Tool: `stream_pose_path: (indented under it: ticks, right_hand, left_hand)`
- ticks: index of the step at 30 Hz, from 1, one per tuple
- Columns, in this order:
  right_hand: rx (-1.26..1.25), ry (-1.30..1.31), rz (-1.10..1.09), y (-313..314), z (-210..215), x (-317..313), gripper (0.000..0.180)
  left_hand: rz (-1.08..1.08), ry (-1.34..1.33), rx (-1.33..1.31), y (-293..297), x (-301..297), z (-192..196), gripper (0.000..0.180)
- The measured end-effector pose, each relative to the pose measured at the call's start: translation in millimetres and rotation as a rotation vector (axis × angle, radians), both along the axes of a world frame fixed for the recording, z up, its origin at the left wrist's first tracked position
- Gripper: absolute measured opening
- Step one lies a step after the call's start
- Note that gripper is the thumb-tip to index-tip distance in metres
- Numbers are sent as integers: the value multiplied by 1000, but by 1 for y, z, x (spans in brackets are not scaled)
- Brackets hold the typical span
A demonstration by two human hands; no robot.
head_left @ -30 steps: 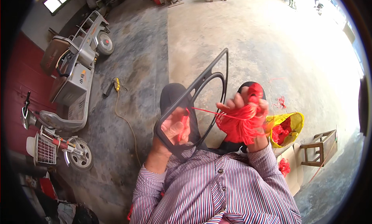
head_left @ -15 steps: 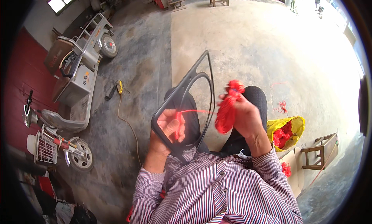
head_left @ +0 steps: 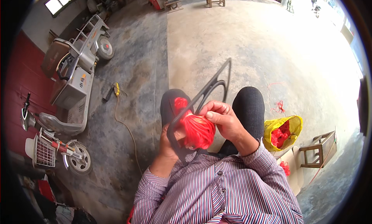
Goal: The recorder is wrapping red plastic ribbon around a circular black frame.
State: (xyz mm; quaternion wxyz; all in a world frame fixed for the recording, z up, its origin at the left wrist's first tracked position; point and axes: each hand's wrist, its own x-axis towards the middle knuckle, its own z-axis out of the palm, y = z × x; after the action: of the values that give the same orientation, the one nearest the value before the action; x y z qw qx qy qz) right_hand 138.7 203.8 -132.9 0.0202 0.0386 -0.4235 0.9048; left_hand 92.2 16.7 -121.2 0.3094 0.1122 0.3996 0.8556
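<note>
I sit with my knees in dark trousers ahead of me. My left hand grips the lower part of a black, loop-shaped frame that rises away from me. My right hand presses a bundle of red thread against the frame, fingers curled over its top. More red thread shows behind the frame bar near my left knee. My striped shirt sleeves fill the bottom of the view.
A yellow bag holding red thread lies on the concrete floor at my right, next to a small wooden stool. Loose red thread lies beyond it. Electric scooters stand at the left, with a yellow-handled cable on the floor.
My right hand has brought the red thread bundle from the right of the frame in against it. The frame has shifted right, and the two hands are now close together.
</note>
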Motion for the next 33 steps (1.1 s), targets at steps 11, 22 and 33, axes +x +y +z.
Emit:
stream_pose_path:
  ticks: [11, 22, 33]
  right_hand:
    - [-363, 164, 238, -9, 3, -13, 45]
    - [-372, 37, -286, 19, -1, 28, 50]
    - [-433, -60, -175, -10, 36, 26, 63]
  left_hand:
    - [-137, -53, 23, -7, 15, -1, 36]
    - [-179, 40, -6, -11, -12, 10, 34]
    - [-138, 61, -98, -7, -3, 9, 35]
